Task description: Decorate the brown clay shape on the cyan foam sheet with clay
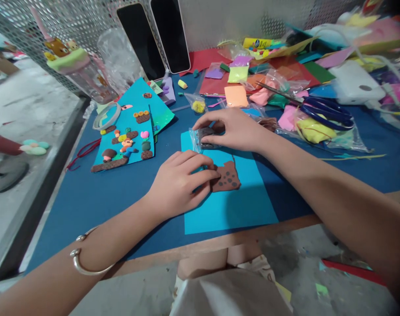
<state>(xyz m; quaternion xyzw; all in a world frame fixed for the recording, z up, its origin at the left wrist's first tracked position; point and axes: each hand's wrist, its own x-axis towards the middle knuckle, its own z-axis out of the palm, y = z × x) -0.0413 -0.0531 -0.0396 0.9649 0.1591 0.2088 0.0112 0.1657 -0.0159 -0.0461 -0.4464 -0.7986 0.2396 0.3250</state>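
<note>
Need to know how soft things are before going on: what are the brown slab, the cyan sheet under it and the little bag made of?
Brown slab: likely modelling clay, matte, with uneven edges and pressed-on darker dots. Cyan sheet: probably craft paper or thin foam, flat and matte with clean-cut edges. Little bag: clear thin plastic, glossy and wrinkled, something dark inside; the right hand pinches it.

Brown dotted clay slab (226,177), turquoise card (233,206)

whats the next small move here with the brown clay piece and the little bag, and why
Probably pinch a bit of dark clay out of the small plastic bag. The right hand already grips the bag at its mouth, while the left hand pins the brown clay piece on the light blue sheet; that piece already carries dark dots.
</note>
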